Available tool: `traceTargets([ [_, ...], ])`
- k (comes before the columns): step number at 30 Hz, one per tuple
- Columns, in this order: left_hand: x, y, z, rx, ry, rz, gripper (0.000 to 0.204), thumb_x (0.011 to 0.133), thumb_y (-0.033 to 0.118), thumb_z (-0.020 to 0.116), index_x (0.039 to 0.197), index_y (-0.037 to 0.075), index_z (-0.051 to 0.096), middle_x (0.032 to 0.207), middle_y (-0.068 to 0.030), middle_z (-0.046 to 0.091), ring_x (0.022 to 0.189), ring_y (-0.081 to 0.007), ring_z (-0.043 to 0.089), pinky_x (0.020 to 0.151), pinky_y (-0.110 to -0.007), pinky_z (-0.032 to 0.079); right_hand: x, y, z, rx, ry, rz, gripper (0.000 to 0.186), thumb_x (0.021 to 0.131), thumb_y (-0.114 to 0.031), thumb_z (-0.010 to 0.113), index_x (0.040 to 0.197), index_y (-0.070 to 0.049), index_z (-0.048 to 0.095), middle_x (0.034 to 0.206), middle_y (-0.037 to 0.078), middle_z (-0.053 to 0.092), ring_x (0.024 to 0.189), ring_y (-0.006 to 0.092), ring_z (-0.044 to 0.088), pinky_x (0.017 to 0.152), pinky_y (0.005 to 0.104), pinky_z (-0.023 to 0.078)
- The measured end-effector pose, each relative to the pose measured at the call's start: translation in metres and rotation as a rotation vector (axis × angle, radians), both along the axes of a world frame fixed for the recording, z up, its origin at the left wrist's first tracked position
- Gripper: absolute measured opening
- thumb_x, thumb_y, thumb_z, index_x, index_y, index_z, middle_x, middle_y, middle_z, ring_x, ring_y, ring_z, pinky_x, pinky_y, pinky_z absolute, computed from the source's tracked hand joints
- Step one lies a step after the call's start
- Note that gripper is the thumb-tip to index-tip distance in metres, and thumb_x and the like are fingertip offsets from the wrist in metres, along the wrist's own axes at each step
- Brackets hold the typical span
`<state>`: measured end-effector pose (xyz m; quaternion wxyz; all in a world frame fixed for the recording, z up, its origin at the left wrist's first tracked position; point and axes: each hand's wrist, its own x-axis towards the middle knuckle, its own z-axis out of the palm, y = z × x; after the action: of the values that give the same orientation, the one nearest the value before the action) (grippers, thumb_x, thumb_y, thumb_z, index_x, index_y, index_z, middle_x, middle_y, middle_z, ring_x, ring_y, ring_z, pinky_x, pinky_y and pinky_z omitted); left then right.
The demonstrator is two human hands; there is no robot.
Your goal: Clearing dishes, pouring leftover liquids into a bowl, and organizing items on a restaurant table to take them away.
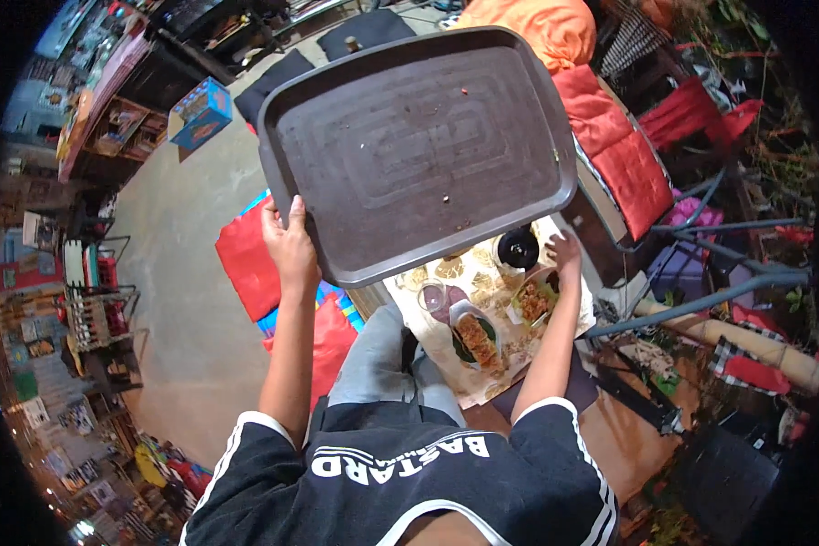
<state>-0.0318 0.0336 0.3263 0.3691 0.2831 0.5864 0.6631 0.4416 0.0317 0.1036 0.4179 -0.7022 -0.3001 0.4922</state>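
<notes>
My left hand (291, 244) grips the left edge of a large dark brown serving tray (409, 136), its thumb on top of the rim. The tray is tilted up in front of me, with a few small crumbs on its surface. Below its right corner, my right hand (566, 255) is over the table, fingers apart, beside a round black object (519, 247) and a plate of food (535, 300). Whether its fingertips touch the plate is unclear. Closer to me is an oval dish holding a long browned food piece (478, 342). A clear glass (433, 296) stands left of it.
The low table has a pale patterned cloth (455, 389). Red cushions (250, 264) lie left of it; a red padded seat (614, 136) and an orange cushion (537, 27) are beyond. Blue metal bars (728, 273) cross at right. A blue box (200, 114) stands on the floor, far left.
</notes>
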Motion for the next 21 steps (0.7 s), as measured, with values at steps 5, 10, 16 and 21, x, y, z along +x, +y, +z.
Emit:
traceTargets([
  [5, -0.040, -0.040, 0.021, 0.057, -0.056, 0.124, 0.012, 0.097, 0.010, 0.056, 0.104, 0.004, 0.049, 0.100, -0.0083, 0.064, 0.087, -0.0138, 0.062, 0.079, -0.030, 0.051, -0.087, 0.036, 0.175, 0.364, 0.383, 0.233, 0.051, 0.098, -0.033, 0.045, 0.136, 0.001, 0.043, 0.123, 0.016, 0.059, 0.107, 0.0237, 0.061, 0.092, 0.0368, 0.047],
  [10, -0.096, -0.095, 0.007, 0.124, -0.119, 0.302, 0.013, 0.098, 0.011, 0.056, 0.105, 0.005, 0.048, 0.100, -0.0079, 0.064, 0.088, -0.0150, 0.062, 0.080, -0.030, 0.051, -0.214, 0.062, 0.231, 0.395, 0.603, 0.384, 0.039, 0.098, -0.025, 0.050, 0.128, 0.000, 0.049, 0.117, 0.009, 0.060, 0.106, 0.0194, 0.059, 0.094, 0.0343, 0.044],
  [16, -0.135, -0.146, -0.070, 0.007, -0.132, 0.665, 0.012, 0.098, 0.010, 0.055, 0.106, 0.005, 0.050, 0.103, -0.0055, 0.060, 0.093, -0.0142, 0.059, 0.084, -0.030, 0.048, -0.354, 0.056, 0.154, 0.170, 0.596, 0.555, 0.035, 0.095, -0.020, 0.059, 0.122, -0.001, 0.051, 0.107, 0.007, 0.063, 0.096, 0.0170, 0.063, 0.080, 0.0332, 0.053],
  [21, -0.164, -0.180, -0.160, 0.000, -0.113, 0.892, 0.014, 0.098, 0.009, 0.054, 0.111, 0.005, 0.049, 0.107, -0.0063, 0.058, 0.097, -0.0150, 0.057, 0.088, -0.035, 0.047, -0.462, 0.003, 0.088, -0.115, 0.549, 0.820, 0.037, 0.092, -0.016, 0.062, 0.124, -0.002, 0.051, 0.108, 0.005, 0.062, 0.094, 0.0157, 0.062, 0.078, 0.0307, 0.054],
])
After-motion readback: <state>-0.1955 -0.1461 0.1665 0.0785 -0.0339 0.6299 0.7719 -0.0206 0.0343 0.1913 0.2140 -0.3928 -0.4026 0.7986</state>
